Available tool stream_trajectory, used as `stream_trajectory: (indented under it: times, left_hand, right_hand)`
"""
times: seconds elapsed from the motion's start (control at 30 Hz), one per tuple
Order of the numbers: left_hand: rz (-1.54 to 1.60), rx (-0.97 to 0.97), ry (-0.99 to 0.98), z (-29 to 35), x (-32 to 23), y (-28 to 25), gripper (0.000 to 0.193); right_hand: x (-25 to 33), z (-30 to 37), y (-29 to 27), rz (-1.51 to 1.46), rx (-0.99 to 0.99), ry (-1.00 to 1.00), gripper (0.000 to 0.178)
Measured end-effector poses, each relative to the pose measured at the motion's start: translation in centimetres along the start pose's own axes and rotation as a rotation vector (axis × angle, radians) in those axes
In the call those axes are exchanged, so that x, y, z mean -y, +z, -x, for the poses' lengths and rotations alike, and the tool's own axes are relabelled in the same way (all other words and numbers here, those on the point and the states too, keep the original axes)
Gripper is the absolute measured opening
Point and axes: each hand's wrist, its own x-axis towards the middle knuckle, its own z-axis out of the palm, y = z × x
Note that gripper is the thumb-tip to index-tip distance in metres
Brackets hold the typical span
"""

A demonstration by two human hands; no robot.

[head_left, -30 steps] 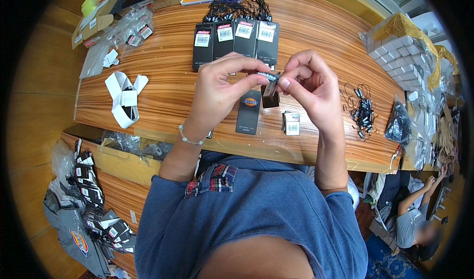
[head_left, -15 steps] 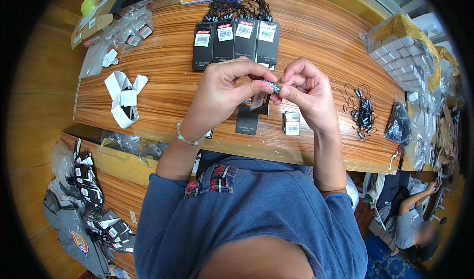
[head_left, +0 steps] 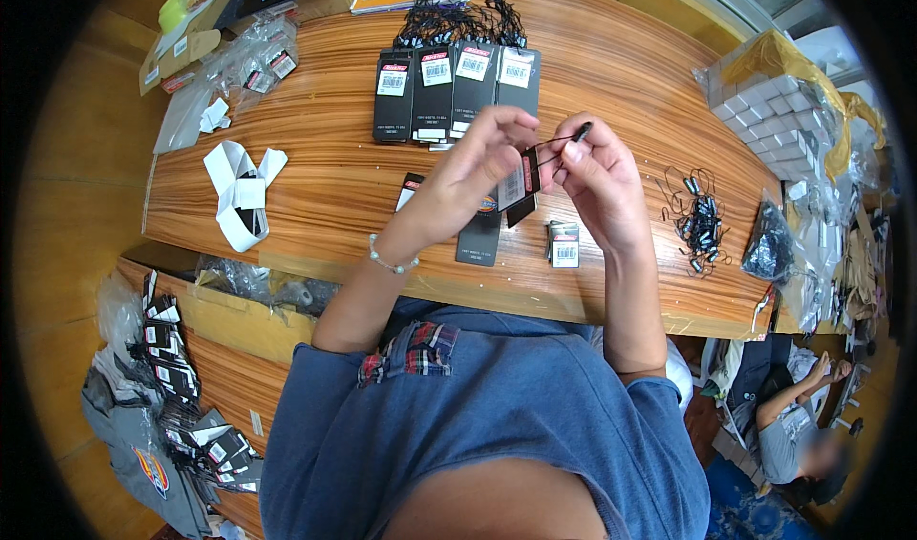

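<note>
A black-and-white hang tag (head_left: 517,185) with a red strip hangs tilted between my hands above the table. My left hand (head_left: 468,172) has its thumb and fingers at the tag's upper left edge, the index finger raised apart. A thin black cord loop runs from the tag to my right hand (head_left: 600,172), which pinches the cord near its small black plastic seal (head_left: 582,132). Beneath lie a dark hang tag (head_left: 477,242), partly covered by the held one, and another tag (head_left: 410,189) beside my left wrist. A small stack of white-labelled tags (head_left: 565,246) sits below my right hand.
Rows of finished-looking corded black tags (head_left: 393,105) lie farther back. Loose black cords (head_left: 702,220) are heaped at right, near a plastic bag (head_left: 769,239) and stacked small boxes (head_left: 764,101). A white label strip (head_left: 224,182) curls at left. Another person (head_left: 788,435) sits at lower right.
My hands have drawn apart, and the cord now stretches between them. The tag has turned so its labelled face shows. My left forearm has shifted right, uncovering a tag on the table.
</note>
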Motion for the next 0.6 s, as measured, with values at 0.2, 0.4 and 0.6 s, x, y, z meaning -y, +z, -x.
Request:
stream_trajectory:
  times: [0.2, 0.4, 0.6]
  left_hand:
    - [0.303, 0.046, -0.149, 0.2, 1.2, 0.7, 0.04]
    - [0.324, 0.108, -0.256, 0.3, 0.7, 0.1, 0.048]
    - [0.171, 0.176, -0.219, 0.6, 2.6, -0.4, 0.036]
  right_hand:
    - [0.1, -0.3, -1.1, 0.122, -0.143, -0.083, 0.014]
    - [1.7, -1.0, -2.5, -0.036, -0.105, -0.136, 0.015]
    - [4.2, -1.8, -3.9, -0.183, -0.101, -0.204, 0.015]
